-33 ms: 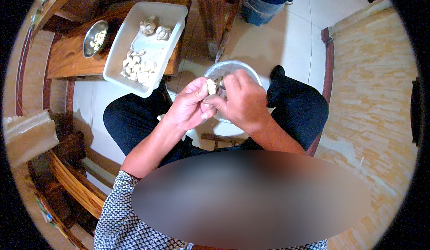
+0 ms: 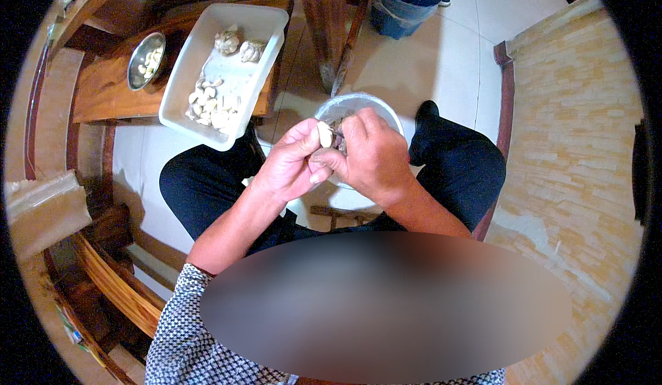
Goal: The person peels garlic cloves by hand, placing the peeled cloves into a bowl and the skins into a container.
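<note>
Evidently, left fingers (image 2: pixel 301 132) pinch a pale garlic clove (image 2: pixel 325 135) — right fingers (image 2: pixel 357 129) curl beside it, their hold unclear.

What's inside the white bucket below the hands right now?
Brownish scraps show inside the white bucket, too small to identify. The left hand and right hand cover much of the opening, so whatever lies beneath them cannot be seen.

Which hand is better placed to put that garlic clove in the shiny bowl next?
Probably the left hand: its fingertips grip the garlic clove, and it's nearer the metal bowl. The right hand is farther away.
</note>
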### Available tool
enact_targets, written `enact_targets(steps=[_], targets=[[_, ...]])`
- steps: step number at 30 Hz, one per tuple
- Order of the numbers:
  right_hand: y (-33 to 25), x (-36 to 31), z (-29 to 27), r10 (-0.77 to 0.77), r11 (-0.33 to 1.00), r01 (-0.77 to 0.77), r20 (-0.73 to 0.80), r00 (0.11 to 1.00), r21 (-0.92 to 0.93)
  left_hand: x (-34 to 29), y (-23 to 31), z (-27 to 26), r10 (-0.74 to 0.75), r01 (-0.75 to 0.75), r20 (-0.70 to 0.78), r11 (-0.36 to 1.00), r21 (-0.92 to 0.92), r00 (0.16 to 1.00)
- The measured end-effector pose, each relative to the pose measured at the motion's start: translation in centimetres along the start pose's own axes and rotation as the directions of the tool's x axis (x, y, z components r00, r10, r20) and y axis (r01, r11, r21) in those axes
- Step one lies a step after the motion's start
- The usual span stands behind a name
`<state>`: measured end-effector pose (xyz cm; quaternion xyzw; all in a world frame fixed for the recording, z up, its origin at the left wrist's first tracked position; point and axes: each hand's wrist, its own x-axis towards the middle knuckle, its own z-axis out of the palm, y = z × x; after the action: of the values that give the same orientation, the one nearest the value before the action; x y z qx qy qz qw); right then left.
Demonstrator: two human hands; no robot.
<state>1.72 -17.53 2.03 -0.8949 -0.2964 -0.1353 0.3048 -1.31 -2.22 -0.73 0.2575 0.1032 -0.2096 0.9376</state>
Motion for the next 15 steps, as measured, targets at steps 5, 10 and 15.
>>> enact_targets(steps=[5, 10, 15], targets=[[0.08, -0.5, 0.8, -0.038, 0.999, 0.038, -0.012, 0.999, -0.031, -0.14, 0.15, -0.1, -0.004, 0.004, 0.026, 1.0, -0.005, 1.0], [0.28, -0.81, 0.97, -0.072, 0.997, 0.072, 0.009, 0.997, -0.015, -0.09, 0.03, 0.03, 0.032, -0.031, 0.024, 0.999, -0.018, 0.999], [-0.19, 0.13, 0.34, 0.026, 0.988, -0.015, -0.071, 0.997, 0.154, -0.27, 0.42, 0.62, -0.038, 0.038, -0.001, 0.999, 0.009, 0.999]])
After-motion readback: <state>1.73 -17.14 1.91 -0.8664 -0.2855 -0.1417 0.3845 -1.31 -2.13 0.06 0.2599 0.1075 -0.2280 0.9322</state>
